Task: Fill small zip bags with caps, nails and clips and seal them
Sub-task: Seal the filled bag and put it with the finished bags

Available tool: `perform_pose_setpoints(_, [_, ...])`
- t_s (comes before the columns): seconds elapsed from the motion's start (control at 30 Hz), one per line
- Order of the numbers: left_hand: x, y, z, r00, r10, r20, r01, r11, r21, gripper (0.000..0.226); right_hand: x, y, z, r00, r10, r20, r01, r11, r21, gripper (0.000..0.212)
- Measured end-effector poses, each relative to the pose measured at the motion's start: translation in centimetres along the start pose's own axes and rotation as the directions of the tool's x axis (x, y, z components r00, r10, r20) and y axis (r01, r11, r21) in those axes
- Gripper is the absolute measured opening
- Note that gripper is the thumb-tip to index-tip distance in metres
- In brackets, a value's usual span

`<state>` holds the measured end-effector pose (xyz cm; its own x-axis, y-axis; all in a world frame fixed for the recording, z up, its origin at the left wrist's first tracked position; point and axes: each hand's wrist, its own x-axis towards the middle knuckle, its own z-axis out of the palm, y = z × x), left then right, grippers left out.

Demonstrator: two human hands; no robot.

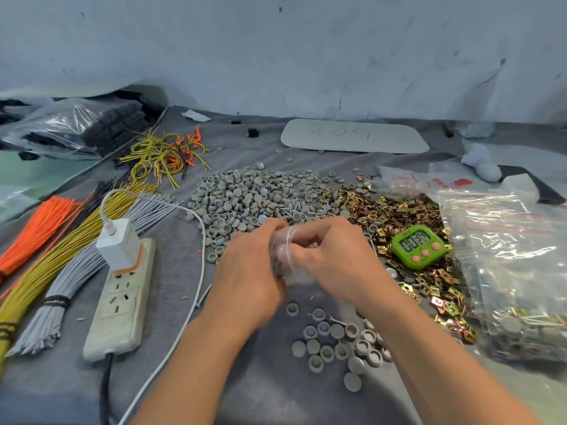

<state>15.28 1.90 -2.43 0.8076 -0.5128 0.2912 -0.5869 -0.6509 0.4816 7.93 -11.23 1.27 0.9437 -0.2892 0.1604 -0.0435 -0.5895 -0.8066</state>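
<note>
My left hand [248, 271] and my right hand [331, 256] meet at the table's middle, both gripping one small clear zip bag [283, 253] with dark contents inside. Behind them lies a big heap of grey caps [245, 194]. A few nails [294, 211] lie at that heap's near edge. To the right spreads a pile of brass-coloured clips [399, 216]. More loose grey caps [334, 342] sit on the cloth just in front of my wrists. The bag's seal is hidden by my fingers.
A green timer [417, 245] rests on the clips. Clear zip bags [515, 271], some filled, pile up at the right. A power strip [122, 299] with a white charger [118, 240] and cable lies left, beside orange, yellow and grey wire bundles [61, 256].
</note>
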Motion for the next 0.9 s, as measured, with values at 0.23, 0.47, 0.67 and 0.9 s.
perform_pose_setpoints(0.23, [-0.1,0.3,-0.1,0.998,0.043,-0.048,-0.047,0.996,-0.079,0.07,-0.1,0.0,-0.1,0.998,-0.015,0.061,0.018,0.998,-0.063,0.031])
perform_pose_setpoints(0.47, [-0.5,0.8,0.1,0.999,0.05,-0.008,-0.051,0.994,-0.101,0.062,-0.2,0.7,-0.2,0.965,0.03,0.26,0.005,0.991,-0.133,0.027])
perform_pose_setpoints(0.67, [-0.6,0.8,0.0,0.998,0.026,0.053,-0.016,0.983,-0.181,0.052,-0.3,1.2,-0.7,0.957,0.012,0.291,0.012,0.997,-0.08,0.008])
perform_pose_setpoints(0.9, [-0.7,0.9,0.2,1.0,0.006,-0.016,-0.009,0.982,-0.187,0.04,-0.7,1.4,-1.5,0.956,-0.035,0.292,0.01,0.996,0.087,0.016])
